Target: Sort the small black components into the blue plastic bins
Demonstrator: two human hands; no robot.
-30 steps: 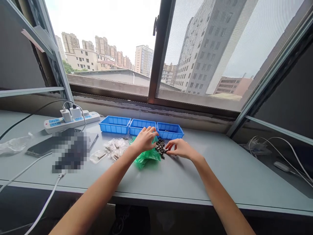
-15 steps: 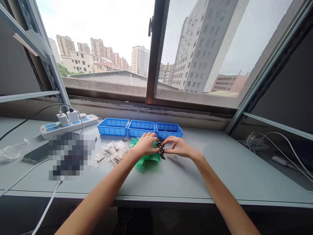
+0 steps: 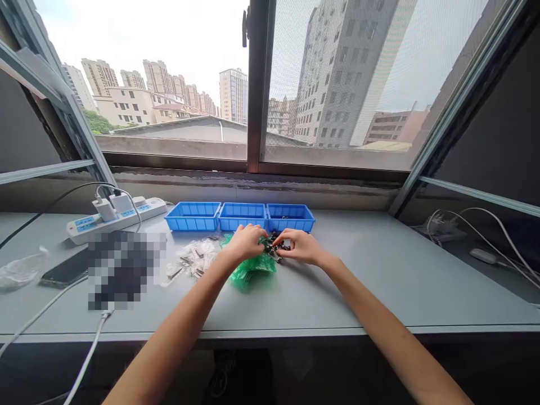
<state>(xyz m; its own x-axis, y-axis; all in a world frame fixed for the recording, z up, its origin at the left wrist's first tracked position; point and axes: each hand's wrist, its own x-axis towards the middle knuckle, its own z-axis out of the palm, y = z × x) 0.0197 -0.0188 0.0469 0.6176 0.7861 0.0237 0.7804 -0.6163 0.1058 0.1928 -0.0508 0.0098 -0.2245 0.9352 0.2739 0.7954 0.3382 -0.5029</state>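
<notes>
My left hand [image 3: 246, 243] rests over a crumpled green plastic bag [image 3: 252, 273], its fingers curled down at the bag's right end; the fingertips are partly hidden. Facing it, my right hand [image 3: 300, 246] has thumb and forefinger bent round several small dark metallic parts [image 3: 274, 247] heaped beside the bag. Single pieces are too small to name. Left of the green bag lies a pile of small clear plastic packets [image 3: 196, 256] with slim pieces inside.
Three blue plastic bins stand in a row behind my hands: left [image 3: 193, 216], middle [image 3: 242, 217] and right [image 3: 290, 217], the last with something small inside. On the left are a white power strip [image 3: 116, 218], cables, a dark phone [image 3: 67, 269] and a clear bag [image 3: 23, 271].
The camera view has shifted slightly. Both hands stay at the dark parts and green bag; my right fingers have moved slightly left over the parts, and my left fingers have drawn in a little.
</notes>
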